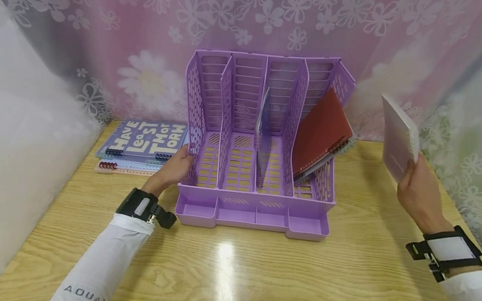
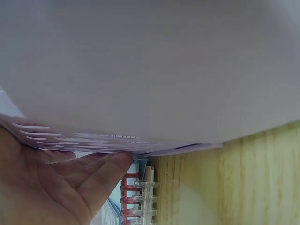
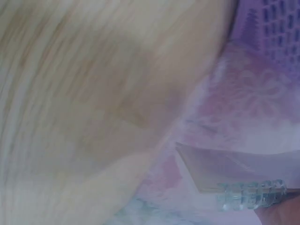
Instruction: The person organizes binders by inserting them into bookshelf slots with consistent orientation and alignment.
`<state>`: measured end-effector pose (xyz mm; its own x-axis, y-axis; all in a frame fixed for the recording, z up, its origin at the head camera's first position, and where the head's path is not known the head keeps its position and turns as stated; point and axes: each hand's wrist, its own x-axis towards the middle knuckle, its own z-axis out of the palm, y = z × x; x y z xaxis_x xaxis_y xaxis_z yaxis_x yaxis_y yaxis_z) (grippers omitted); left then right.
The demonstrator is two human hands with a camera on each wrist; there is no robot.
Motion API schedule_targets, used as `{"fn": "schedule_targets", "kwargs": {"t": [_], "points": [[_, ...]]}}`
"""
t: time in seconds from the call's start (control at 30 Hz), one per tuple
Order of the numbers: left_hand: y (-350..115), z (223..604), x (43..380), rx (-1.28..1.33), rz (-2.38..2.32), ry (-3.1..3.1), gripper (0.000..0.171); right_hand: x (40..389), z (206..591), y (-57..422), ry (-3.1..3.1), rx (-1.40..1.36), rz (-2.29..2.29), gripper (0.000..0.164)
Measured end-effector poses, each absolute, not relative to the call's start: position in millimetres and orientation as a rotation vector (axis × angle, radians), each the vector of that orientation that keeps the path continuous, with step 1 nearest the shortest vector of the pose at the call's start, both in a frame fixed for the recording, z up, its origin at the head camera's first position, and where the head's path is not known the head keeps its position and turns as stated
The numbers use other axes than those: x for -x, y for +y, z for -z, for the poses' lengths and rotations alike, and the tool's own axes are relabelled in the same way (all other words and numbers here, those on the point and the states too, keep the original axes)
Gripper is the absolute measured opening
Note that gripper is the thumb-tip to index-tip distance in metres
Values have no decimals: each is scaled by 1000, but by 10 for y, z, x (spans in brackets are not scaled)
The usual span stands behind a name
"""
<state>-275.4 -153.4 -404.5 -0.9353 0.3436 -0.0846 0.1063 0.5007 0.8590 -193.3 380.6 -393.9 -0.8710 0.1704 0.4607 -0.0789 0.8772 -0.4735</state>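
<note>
Step in hand, as judged from the views: filing notebooks in the purple desk organizer (image 1: 254,199), with one pale-covered notebook (image 1: 400,139) in transit. The direction of transfer cannot be confirmed from a single moment; loading is the likelier reading.

Your right hand (image 1: 422,198) pinches the pale-covered notebook near its lower corner, thumb on the facing cover. The notebook is raised above the wooden table (image 1: 164,267), roughly upright, to the right of the organizer and apart from it. The right wrist view shows clear binding rings (image 3: 253,193) beside your grip.

Your left hand (image 1: 176,164) rests against the organizer's left wall, fingers extended rather than clenched, probably to steady the frame. Beside it lies a stack of notebooks (image 1: 144,139).

Note the current load: a thin blue notebook (image 1: 264,143) stands in the third compartment from the left; a red notebook (image 1: 323,133) tilts in the fourth, with others behind it.

The next move calls for carrying the notebook leftward, clearing the right wall, aligning it parallel to the dividers and lowering it. Caution: the rings may snag on the slotted panels.
</note>
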Motion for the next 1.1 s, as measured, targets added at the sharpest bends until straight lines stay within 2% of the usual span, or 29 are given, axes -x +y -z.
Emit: {"fn": "schedule_targets", "kwargs": {"t": [0.3, 0.57, 0.83, 1.1], "points": [[-1554, 4048, 2747, -381, -1413, 2494, 47, 1479, 3600, 3376, -2370, 40, -817, 41], [-1545, 4056, 2755, -378, -1415, 2497, 47, 1058, 3219, 2915, -2320, -110, -652, 39], [-1558, 4063, 2773, -387, -1439, 2487, 46, 1033, 3065, 2613, -2171, -336, -716, 37], [-1557, 4081, 2774, -370, -1434, 2482, 48, 1021, 2881, 2450, -2145, -322, -821, 32]]}}
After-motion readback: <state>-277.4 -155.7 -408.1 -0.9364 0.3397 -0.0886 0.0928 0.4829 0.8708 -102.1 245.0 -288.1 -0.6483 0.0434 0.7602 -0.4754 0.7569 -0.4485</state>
